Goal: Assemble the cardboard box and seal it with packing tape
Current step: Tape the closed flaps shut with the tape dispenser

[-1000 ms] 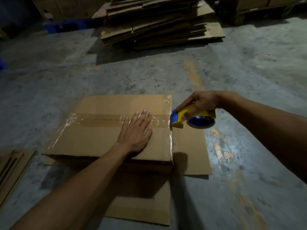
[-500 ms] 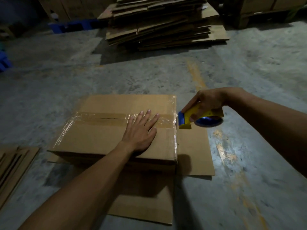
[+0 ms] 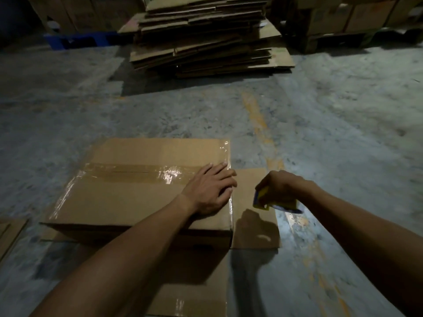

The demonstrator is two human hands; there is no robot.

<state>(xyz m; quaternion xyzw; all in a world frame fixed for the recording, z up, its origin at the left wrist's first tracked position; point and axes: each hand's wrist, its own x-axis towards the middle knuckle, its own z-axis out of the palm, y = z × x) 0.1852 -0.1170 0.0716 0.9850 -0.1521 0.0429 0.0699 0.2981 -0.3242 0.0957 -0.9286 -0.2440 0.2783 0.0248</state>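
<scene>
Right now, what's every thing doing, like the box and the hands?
Cardboard box: closed, top seam taped.
Packing tape: stuck along the seam.
Left hand: flat on the box top.
Right hand: gripping the dispenser.
Tape dispenser: held beside the box.
Flattened cardboard stack: piled behind.

A worn grey concrete floor (image 3: 343, 115), streaked with a faded orange line (image 3: 256, 115), lies under dim light. A tall stack of flattened cardboard (image 3: 206, 40) sits at the far side, beside a blue pallet (image 3: 77, 40) on the left and stacked cartons (image 3: 357, 17) on the right.
</scene>
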